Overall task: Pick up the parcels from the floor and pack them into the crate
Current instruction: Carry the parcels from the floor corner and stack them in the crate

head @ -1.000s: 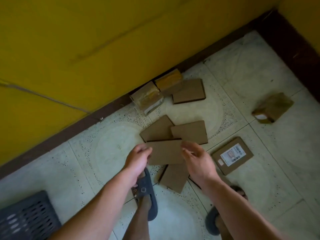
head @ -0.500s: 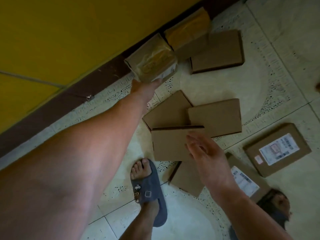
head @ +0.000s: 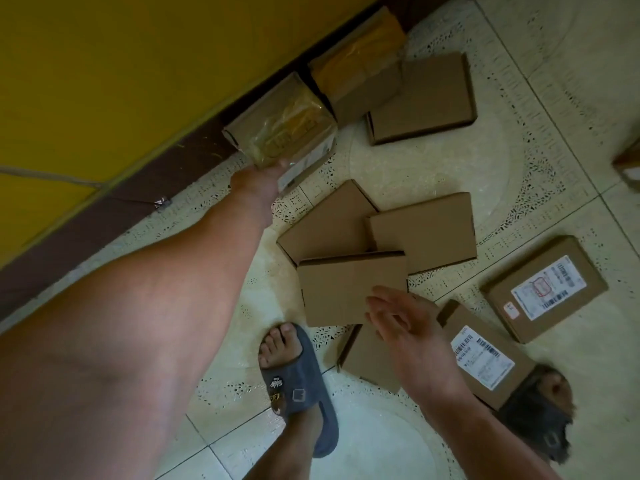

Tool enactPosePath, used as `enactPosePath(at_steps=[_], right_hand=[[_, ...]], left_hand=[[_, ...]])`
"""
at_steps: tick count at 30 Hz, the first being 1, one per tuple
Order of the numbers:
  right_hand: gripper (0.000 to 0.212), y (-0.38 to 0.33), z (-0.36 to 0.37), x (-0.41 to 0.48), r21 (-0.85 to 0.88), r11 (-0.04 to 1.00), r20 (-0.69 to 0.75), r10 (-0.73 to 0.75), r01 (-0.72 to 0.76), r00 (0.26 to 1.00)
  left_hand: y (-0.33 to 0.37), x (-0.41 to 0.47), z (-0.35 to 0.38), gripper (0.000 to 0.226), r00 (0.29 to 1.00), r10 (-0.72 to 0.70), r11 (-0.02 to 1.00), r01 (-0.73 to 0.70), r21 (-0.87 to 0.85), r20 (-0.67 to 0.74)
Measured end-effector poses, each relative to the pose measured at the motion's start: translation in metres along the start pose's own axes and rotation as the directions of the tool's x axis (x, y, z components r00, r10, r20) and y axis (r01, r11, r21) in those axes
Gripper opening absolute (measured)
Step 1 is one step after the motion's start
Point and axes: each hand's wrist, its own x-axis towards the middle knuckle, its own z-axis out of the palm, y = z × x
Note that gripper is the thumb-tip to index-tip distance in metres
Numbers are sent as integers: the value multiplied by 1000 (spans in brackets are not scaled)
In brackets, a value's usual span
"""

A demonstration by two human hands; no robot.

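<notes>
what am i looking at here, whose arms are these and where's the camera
No machine here: a person wears a camera on the head, looking down at their own arms. The left hand reaches the taped parcel by the yellow wall; its fingers are hidden, so a grip cannot be confirmed. The right hand hovers open over a flat brown parcel, holding nothing. Other parcels, like the labelled parcel, lie on the tiled floor. The crate is not in view.
</notes>
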Motion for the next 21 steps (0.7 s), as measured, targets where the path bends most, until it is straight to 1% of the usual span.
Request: enactPosePath(at_steps=[2,3,6,7,8,12,15,17,21], right_hand=[[18,-4,2,-14,-10,1000,14,21,-20,1000],[19,-7,2,-24,-15,999,16,35,-35,999],[21,-15,5,-56,-7,998,-1,66,-66,998],[22,-16,7,-67,0,997,0,81,-81,997],[23,-18,9,-78,0,996,9,95,-95,995],[24,-29,8,-117,-39,996,50,86,-84,995],[29,-36,-3,-147,-73,996,36,58,-55,998],[32,-41,-14,-170,-108,994,33,34,-30,999],[37,-50,-47,-222,-180,980,59,-71,81,996]], left_hand=[[-7,-14,-12,74,1000,-14,1000,14,-2,16],[-9,-24,-19,70,1000,-9,1000,10,-10,28],[-18,-59,-41,29,998,1,999,2,-45,63],[-20,-74,-48,20,997,10,998,-6,-55,73],[-22,-89,-55,16,996,25,998,-20,-65,81],[-36,-153,-85,15,993,90,994,-86,-63,75],[-49,-209,-104,7,985,152,988,-152,-7,80],[-57,-254,-118,8,979,192,981,-194,18,71],[-73,-347,-137,6,960,277,961,-277,9,39]])
